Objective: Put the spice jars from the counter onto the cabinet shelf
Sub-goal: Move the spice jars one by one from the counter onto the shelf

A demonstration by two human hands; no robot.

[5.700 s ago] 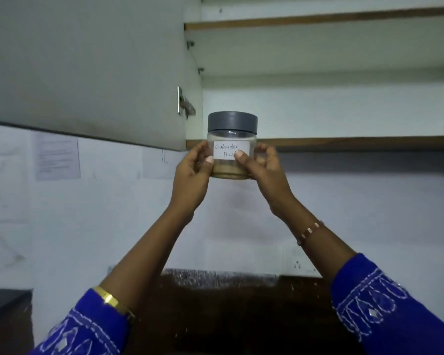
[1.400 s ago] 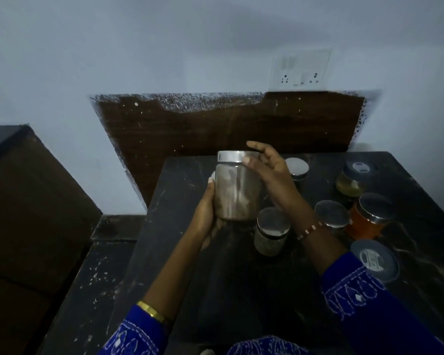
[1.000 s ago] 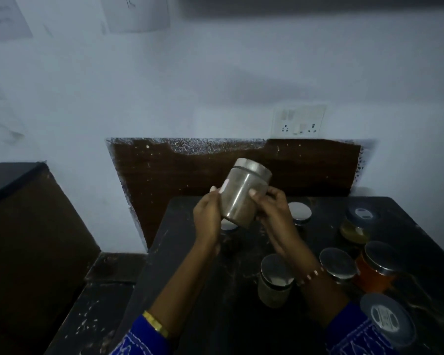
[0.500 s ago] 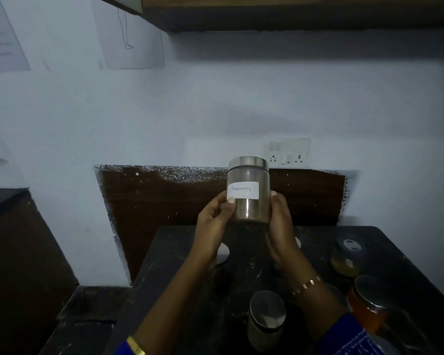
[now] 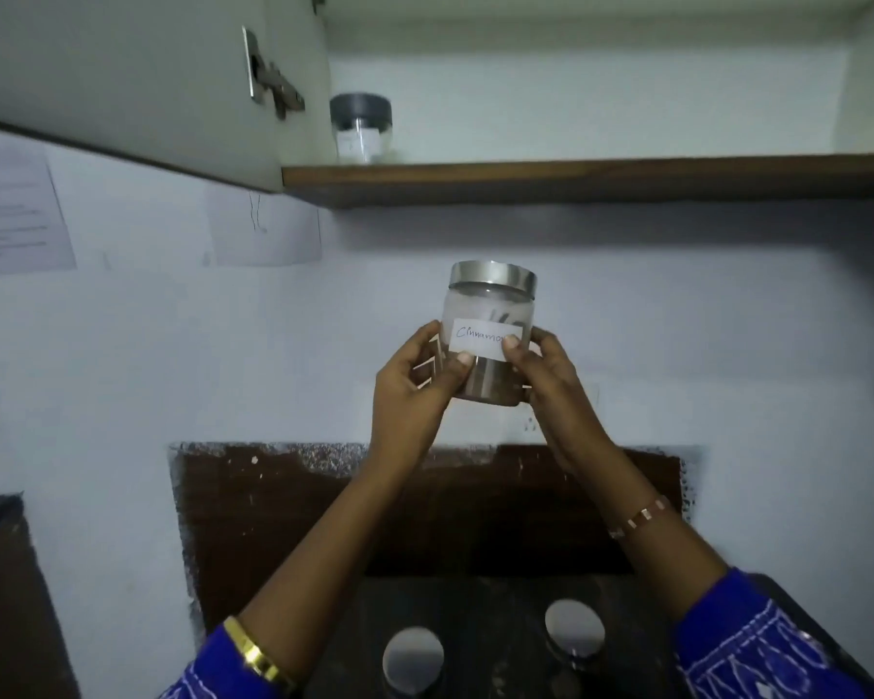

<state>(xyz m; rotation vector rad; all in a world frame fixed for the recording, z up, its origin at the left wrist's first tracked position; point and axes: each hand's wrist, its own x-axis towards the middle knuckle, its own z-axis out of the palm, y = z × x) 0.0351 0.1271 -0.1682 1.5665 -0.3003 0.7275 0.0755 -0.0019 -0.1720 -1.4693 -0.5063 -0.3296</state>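
Note:
I hold a clear jar with a steel lid and a white label reading "Cinnamon" [image 5: 490, 315] upright in front of the wall, well below the cabinet shelf [image 5: 576, 179]. My left hand [image 5: 415, 396] grips its left side and my right hand [image 5: 546, 380] its right side. A grey-lidded jar [image 5: 360, 126] stands on the shelf at its left end. Two steel-lidded jars [image 5: 414, 658] [image 5: 574, 629] stand on the dark counter [image 5: 485, 623] below my arms.
The cabinet door [image 5: 122, 78] hangs open at the upper left, its hinge [image 5: 273, 85] near the shelf's left end. Papers [image 5: 16, 214] are stuck on the wall. To the right of the grey-lidded jar the shelf holds nothing.
Both hands have raised the cinnamon jar from counter height toward the cabinet, and my view has tilted up so the shelf shows. The jar was turned upright with its label facing me.

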